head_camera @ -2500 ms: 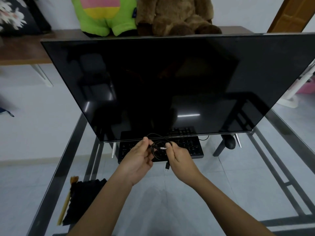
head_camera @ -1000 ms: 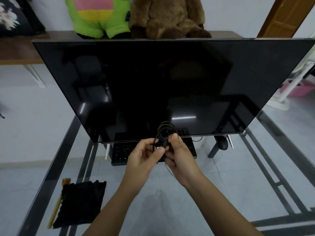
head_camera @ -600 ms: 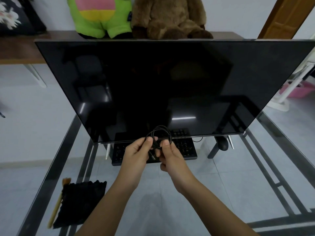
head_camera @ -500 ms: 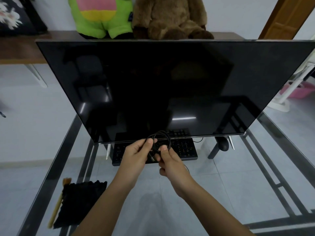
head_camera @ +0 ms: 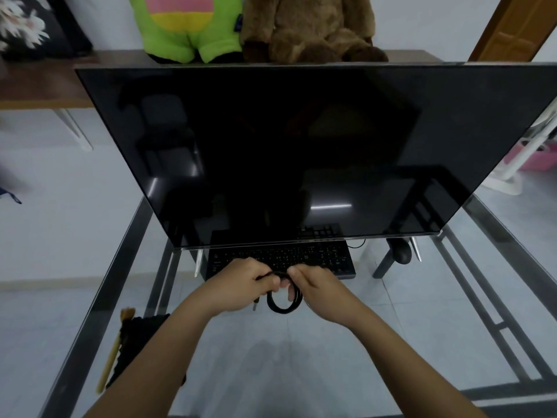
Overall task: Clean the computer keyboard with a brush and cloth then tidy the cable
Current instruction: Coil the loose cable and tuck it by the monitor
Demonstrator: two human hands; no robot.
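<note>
Now both hands, left hand (head_camera: 245, 286) and right hand (head_camera: 316, 286), pinch the coiled black cable (head_camera: 283, 300) just before the keyboard (head_camera: 301, 256) on the glass table (head_camera: 391, 312).

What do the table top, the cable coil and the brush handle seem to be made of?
Table top: clear glossy glass; floor tiles and frame show through it.
Cable coil: black, slightly shiny sheath, probably rubber or plastic.
Brush handle: pale, matt, likely wood.
</note>
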